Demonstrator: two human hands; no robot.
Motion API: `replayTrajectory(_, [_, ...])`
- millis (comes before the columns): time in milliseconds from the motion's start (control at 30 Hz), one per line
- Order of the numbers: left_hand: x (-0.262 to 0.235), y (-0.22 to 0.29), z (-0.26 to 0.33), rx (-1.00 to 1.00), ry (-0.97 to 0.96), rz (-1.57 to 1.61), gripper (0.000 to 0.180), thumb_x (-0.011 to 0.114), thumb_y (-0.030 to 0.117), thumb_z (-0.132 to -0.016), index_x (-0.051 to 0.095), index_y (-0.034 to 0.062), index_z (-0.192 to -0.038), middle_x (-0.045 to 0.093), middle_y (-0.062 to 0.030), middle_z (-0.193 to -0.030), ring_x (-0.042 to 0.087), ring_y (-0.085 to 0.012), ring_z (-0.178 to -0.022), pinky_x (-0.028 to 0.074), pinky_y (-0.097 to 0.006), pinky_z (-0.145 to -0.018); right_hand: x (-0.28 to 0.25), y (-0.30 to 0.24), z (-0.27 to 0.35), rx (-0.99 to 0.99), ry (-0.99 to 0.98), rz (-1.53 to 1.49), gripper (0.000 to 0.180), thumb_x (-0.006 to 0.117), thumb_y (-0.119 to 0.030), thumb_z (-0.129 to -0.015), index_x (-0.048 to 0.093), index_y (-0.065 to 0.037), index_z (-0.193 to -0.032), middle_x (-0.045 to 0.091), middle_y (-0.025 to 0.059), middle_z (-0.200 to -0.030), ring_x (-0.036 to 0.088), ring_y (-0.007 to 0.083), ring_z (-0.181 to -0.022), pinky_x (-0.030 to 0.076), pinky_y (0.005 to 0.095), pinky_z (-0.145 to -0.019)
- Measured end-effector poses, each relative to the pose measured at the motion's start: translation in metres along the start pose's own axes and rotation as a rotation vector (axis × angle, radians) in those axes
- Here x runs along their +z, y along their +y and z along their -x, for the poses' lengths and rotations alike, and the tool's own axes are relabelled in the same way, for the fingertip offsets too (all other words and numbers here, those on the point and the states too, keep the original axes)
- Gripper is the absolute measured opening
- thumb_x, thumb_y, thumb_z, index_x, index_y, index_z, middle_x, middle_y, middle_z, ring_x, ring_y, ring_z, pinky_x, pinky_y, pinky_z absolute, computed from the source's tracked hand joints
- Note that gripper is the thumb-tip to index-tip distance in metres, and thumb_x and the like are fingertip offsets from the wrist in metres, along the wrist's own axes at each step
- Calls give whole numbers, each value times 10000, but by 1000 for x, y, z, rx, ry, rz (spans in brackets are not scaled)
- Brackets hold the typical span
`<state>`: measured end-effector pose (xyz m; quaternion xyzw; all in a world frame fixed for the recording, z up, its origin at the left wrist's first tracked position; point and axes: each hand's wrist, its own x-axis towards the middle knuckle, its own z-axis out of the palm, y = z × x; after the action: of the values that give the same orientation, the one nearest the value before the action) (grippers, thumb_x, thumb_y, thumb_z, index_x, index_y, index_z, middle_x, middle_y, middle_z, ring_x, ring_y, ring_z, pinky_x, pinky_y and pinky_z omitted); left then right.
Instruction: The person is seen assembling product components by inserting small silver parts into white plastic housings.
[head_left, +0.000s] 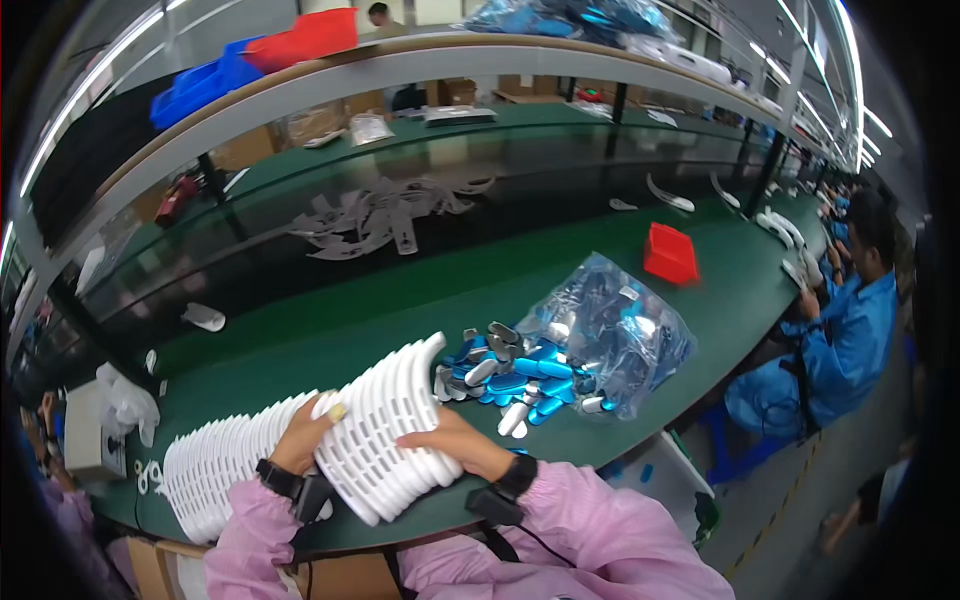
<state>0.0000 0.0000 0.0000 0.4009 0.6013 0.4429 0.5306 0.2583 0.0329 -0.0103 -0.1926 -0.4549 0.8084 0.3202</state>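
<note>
On the green workbench (pixel 300 330), the left hand (pixel 305 432) and right hand (pixel 447 440), fingers clamped, grip a curved stack of white perforated plastic trays (pixel 385 430), which could fan out and spill into the blue-and-silver oval parts (pixel 520 375) beside it.

Left hand (pixel 305 435) palm hidden behind white slotted trays (pixel 385 430); bag (pixel 610 330) contents blurred.

Factory assembly line: long green workbench (pixel 330 330), uniformed workers (pixel 845 330).
</note>
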Motion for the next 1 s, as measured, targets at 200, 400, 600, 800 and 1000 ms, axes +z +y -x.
replayTrajectory(200, [-17, 8, 7, 165, 172, -212, 417, 567, 65, -892, 466, -25, -1286, 548, -120, -1216, 529, -203, -1108, 402, -289, -966, -11, 24, -39, 35, -23, 633, 561, 614, -352, -864, 486, 97, -1174, 639, 183, -1007, 645, 245, -868, 511, 333, -758])
replayTrajectory(400, [-19, 14, 15, 515, 311, -868, 457, 593, 44, -859, 457, -8, -1292, 512, -150, -1287, 461, -272, -1215, 331, -362, -1037, 20, -2, -13, -263, 403, 1591, 609, 466, -536, -902, 601, 28, -716, 609, 142, -551, 634, 296, -524, 487, 398, -482])
replayTrajectory(600, [39, 86, 69, 432, 9, -772, 348, 658, 75, -819, 571, -2, -1148, 601, -139, -1089, 533, -258, -1088, 404, -343, -947, -16, -31, -16, -426, 401, 1687, 142, 572, -148, -787, 635, -34, -729, 617, 142, -732, 623, 304, -676, 510, 415, -554])
replayTrajectory(800, [124, 48, 50, 730, -203, -1054, 272, 662, 205, -811, 642, 26, -1015, 609, -122, -1054, 514, -307, -1067, 386, -404, -910, -42, -2, -53, -392, 368, 1666, 66, 609, -62, -709, 646, -13, -733, 600, 173, -883, 607, 318, -849, 527, 412, -647])
replayTrajectory(1000, [149, 16, 54, 612, 64, -1416, 244, 678, 230, -767, 683, 29, -906, 625, -85, -933, 459, -329, -1139, 336, -450, -840, -51, -20, -50, -309, 388, 1625, 208, 768, -185, -651, 660, -16, -708, 638, 142, -800, 641, 313, -775, 498, 395, -649])
